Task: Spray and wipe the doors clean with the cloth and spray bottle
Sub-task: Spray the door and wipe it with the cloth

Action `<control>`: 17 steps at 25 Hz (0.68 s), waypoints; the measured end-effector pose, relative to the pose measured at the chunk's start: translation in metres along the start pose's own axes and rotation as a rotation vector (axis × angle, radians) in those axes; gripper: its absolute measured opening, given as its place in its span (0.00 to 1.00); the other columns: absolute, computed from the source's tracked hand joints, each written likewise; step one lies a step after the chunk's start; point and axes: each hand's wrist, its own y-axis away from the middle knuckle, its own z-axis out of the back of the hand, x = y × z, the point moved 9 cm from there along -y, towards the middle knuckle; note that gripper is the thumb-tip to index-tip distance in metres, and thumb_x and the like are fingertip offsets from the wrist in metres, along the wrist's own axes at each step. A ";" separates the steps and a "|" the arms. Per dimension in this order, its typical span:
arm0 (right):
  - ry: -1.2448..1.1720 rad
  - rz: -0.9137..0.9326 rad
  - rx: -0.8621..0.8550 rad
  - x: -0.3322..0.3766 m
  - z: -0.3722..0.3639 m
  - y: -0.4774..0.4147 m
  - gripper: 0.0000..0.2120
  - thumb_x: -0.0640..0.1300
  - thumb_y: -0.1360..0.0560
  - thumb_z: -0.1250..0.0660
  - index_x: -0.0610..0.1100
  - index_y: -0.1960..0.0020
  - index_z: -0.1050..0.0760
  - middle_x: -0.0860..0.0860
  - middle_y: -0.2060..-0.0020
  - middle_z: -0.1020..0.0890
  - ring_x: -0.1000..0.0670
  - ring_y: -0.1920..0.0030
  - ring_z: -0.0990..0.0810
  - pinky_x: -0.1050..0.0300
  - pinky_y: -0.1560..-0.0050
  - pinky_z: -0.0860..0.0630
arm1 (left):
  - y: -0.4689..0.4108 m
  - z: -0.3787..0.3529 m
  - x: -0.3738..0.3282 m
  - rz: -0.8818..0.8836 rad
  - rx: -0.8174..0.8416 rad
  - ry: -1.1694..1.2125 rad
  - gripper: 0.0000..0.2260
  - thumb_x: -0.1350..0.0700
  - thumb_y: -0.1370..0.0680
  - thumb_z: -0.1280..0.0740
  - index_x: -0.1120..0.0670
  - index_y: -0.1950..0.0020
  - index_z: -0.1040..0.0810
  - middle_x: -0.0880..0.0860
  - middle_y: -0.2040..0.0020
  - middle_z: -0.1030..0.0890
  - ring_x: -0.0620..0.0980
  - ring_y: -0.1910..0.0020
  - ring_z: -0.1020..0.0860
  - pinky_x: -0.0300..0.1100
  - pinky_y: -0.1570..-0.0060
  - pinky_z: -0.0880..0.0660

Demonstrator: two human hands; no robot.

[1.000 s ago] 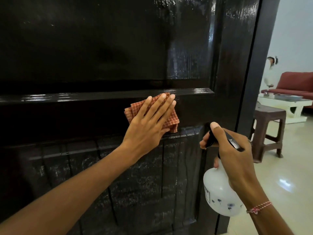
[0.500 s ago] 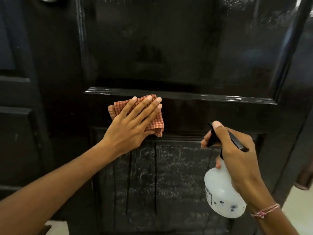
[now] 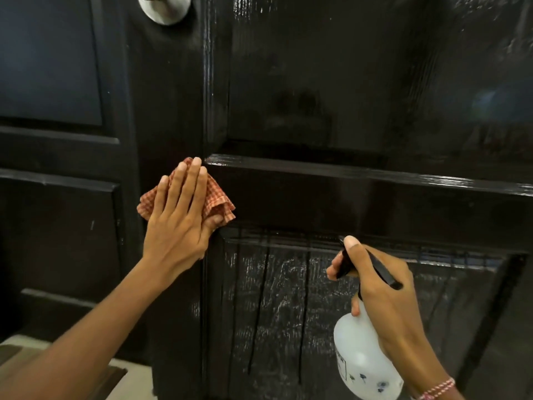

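Spray bottle (image 3: 360,362): translucent white plastic with a rounded body, small printed marks and a black trigger head. It hangs below the door's cross rail (image 3: 360,174), in front of the lower panel (image 3: 288,298) and apart from it. The right hand (image 3: 383,290) has its fingers curled round the bottle's neck, with one fingertip on top of the black head. A red-and-white thread bracelet (image 3: 438,386) sits at the wrist. Bottle and grip match the frame half a second ago.

The left hand (image 3: 176,226) lies flat with its fingers straight and together. It presses the crumpled red-checked cloth (image 3: 216,197) against the door (image 3: 317,82) at the left end of the rail. Half a second ago the cloth sat further right on the rail with the fingers slanting right. The fingers now point up.

The door is glossy black wood with raised grain. The panel under the rail shows pale wet smears and dark vertical runs. Bare stile runs up from the rail's left end to a round metal knob (image 3: 165,8), which the top edge cuts. Left of the rail stands a duller dark panelled leaf (image 3: 57,226), with pale floor (image 3: 135,368) below it.
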 end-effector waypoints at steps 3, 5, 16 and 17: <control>-0.011 -0.003 0.017 -0.002 -0.003 -0.001 0.22 0.60 0.21 0.36 0.46 0.63 0.16 0.46 0.63 0.13 0.33 0.64 0.17 0.52 0.74 0.26 | -0.001 -0.001 -0.002 0.153 -0.043 0.095 0.37 0.42 0.15 0.46 0.61 0.15 0.58 0.59 0.14 0.59 0.58 0.15 0.57 0.63 0.18 0.52; -0.009 -0.001 0.024 -0.002 -0.003 -0.003 0.23 0.60 0.21 0.36 0.45 0.63 0.16 0.46 0.63 0.13 0.33 0.64 0.18 0.51 0.73 0.26 | -0.003 -0.003 -0.003 0.239 -0.082 0.161 0.39 0.42 0.15 0.44 0.62 0.16 0.61 0.60 0.15 0.61 0.58 0.15 0.59 0.62 0.18 0.55; -0.012 -0.021 0.075 -0.022 -0.008 0.001 0.22 0.58 0.19 0.36 0.45 0.63 0.16 0.46 0.62 0.13 0.31 0.65 0.19 0.51 0.72 0.26 | 0.001 -0.012 0.000 0.354 -0.137 0.262 0.38 0.42 0.13 0.43 0.63 0.16 0.60 0.62 0.15 0.60 0.58 0.15 0.60 0.59 0.17 0.59; -0.015 -0.022 0.091 -0.026 -0.013 0.003 0.22 0.57 0.18 0.35 0.45 0.63 0.16 0.46 0.63 0.13 0.31 0.64 0.18 0.51 0.72 0.27 | 0.003 -0.013 0.000 0.356 -0.146 0.271 0.37 0.44 0.13 0.43 0.63 0.16 0.59 0.62 0.15 0.59 0.58 0.15 0.60 0.59 0.17 0.58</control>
